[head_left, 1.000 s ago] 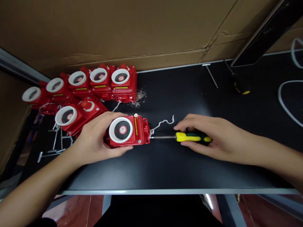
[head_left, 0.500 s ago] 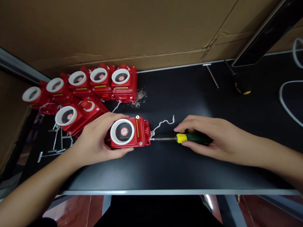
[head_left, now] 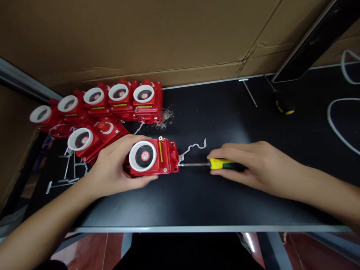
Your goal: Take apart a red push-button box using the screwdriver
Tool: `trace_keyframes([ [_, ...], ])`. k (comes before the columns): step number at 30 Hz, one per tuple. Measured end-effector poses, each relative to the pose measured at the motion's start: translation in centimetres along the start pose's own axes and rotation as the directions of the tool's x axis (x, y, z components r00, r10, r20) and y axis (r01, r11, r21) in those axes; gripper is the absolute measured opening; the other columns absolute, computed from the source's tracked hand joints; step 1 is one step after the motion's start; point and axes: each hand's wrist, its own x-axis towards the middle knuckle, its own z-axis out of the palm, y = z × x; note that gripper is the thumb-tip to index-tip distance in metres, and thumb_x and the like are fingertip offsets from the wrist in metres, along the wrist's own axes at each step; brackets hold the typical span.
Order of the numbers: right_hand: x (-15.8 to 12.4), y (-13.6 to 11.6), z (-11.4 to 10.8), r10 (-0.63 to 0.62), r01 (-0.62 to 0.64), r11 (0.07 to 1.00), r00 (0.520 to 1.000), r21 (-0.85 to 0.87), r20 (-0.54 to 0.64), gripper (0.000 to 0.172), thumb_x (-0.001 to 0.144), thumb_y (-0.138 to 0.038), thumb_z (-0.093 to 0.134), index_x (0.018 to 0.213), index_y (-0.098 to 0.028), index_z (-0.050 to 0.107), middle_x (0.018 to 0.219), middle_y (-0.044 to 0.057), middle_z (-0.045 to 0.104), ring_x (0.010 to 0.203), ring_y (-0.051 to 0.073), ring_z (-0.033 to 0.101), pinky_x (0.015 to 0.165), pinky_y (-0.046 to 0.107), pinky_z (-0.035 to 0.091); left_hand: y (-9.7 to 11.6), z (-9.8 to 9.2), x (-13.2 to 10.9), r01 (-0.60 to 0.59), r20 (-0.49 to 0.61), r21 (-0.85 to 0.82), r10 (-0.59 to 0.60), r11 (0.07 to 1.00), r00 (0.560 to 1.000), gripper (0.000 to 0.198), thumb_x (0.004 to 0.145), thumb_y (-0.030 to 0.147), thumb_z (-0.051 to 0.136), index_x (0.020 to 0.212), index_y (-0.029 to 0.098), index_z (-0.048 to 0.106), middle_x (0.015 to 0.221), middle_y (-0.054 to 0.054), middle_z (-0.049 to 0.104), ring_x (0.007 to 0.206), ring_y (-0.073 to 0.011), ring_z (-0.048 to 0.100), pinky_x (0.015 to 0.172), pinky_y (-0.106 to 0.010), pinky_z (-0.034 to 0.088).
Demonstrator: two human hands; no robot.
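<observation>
My left hand (head_left: 119,165) is closed around a red box-shaped device (head_left: 168,155) with a white ring and dark round window on its face. A white twisted cord (head_left: 194,146) trails from its right end onto the table. My right hand (head_left: 242,163) grips the yellow and green handle of a screwdriver (head_left: 222,164), held level. The screwdriver's shaft points left, and its tip meets the right end of the device beside the cord. Whether the tip sits in a screw is too small to tell.
Several like red devices (head_left: 148,103) stand at the back left, with crumbs (head_left: 167,117) beside them. Metal T-handle tools (head_left: 66,167) lie at the left, another T-handle tool (head_left: 249,93) at the back right. Near it are a second screwdriver (head_left: 283,103) and a white cable (head_left: 334,123). Cardboard (head_left: 182,37) lines the back.
The fingers of my right hand have shifted on the screwdriver, and its handle shows turned, with more yellow visible. The device stays in my left hand. The view has shifted slightly.
</observation>
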Motion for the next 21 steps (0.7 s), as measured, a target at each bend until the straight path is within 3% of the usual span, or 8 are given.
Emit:
trace_keyframes([
  [7, 0.24, -0.44, -0.64, 0.117, -0.124, 0.990, 0.988, 0.064, 0.105, 0.036, 0.127, -0.041, 0.051, 0.119, -0.018, 0.078, 0.100, 0.006, 0.075, 0.074, 0.017, 0.074, 0.066, 0.031, 0.053, -0.14, 0.06, -0.11, -0.035, -0.007, -0.011, 0.035, 0.999, 0.999, 0.064, 0.089, 0.052, 0.096, 0.143, 0.028, 0.070, 0.131, -0.008, 0.086, 0.109, -0.0317, 0.087, 0.102, -0.045, 0.073],
  [14, 0.62, 0.01, -0.66, 0.133, -0.144, 0.973, 0.989, 0.181, 0.070, 0.021, 0.118, -0.042, 0.070, 0.113, -0.021, 0.073, 0.102, 0.004, 0.070, 0.073, 0.014, 0.067, 0.065, 0.029, 0.052, -0.05, 0.29, 0.05, -0.022, -0.014, -0.019, 0.021, 1.000, 1.000, 0.065, 0.086, 0.050, 0.098, 0.142, 0.029, 0.071, 0.130, -0.007, 0.086, 0.108, -0.0330, 0.088, 0.102, -0.046, 0.073],
  [17, 0.68, -0.09, -0.52, 0.147, -0.154, 0.959, 0.988, 0.238, 0.048, 0.015, 0.113, -0.036, 0.075, 0.111, -0.022, 0.071, 0.104, 0.004, 0.072, 0.080, 0.016, 0.071, 0.070, 0.029, 0.055, -0.07, 0.24, -0.01, -0.034, -0.014, -0.030, 0.034, 0.999, 0.999, 0.064, 0.088, 0.048, 0.098, 0.142, 0.029, 0.071, 0.131, -0.007, 0.086, 0.109, -0.0324, 0.088, 0.102, -0.045, 0.073],
  [21, 0.71, -0.48, -0.63, 0.172, -0.186, 0.954, 0.982, 0.236, 0.076, 0.018, 0.116, -0.037, 0.070, 0.124, -0.022, 0.075, 0.108, 0.004, 0.079, 0.088, 0.018, 0.078, 0.079, 0.030, 0.059, -0.14, 0.22, -0.11, -0.043, -0.008, -0.028, 0.043, 0.999, 0.999, 0.064, 0.089, 0.048, 0.097, 0.143, 0.029, 0.070, 0.133, -0.009, 0.086, 0.111, -0.0328, 0.087, 0.104, -0.046, 0.073],
])
